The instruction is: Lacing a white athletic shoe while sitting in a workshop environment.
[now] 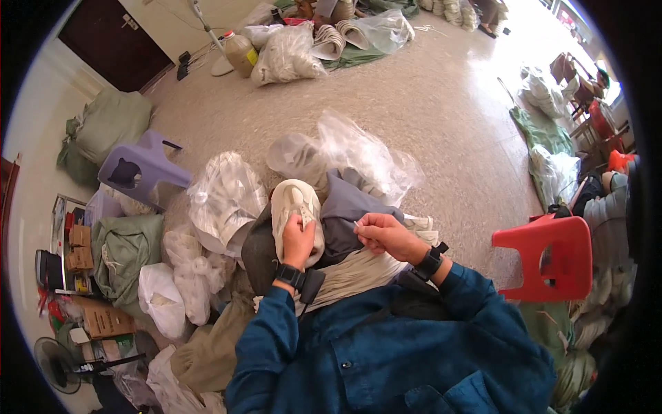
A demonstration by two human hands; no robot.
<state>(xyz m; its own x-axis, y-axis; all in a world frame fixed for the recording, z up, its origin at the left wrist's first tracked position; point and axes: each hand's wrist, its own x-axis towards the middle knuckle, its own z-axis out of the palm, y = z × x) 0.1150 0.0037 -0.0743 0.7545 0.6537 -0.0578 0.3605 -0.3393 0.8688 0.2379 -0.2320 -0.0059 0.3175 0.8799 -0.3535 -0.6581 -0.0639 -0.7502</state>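
Observation:
A cream sneaker [295, 198] rests over my lap with its toe pointing away from me. My left hand [298, 243] is closed on it, with the thumb and fingers at the lacing area. To the right of the sneaker, my right hand [387, 238] pinches the thin white end of what looks like a shoelace; the rest of that lace is hard to make out. A bundle of long cream shoelaces [358, 281] lies across my lap below both hands. Grey cloth [348, 215] spreads beneath and between the hands.
Clear plastic bags [224, 196] surround my lap at the left and front. A purple stool [146, 165] stands at far left, a red stool [552, 259] at right. Green sacks [124, 259] and a fan [56, 364] line the left. More filled bags [288, 55] lie ahead.

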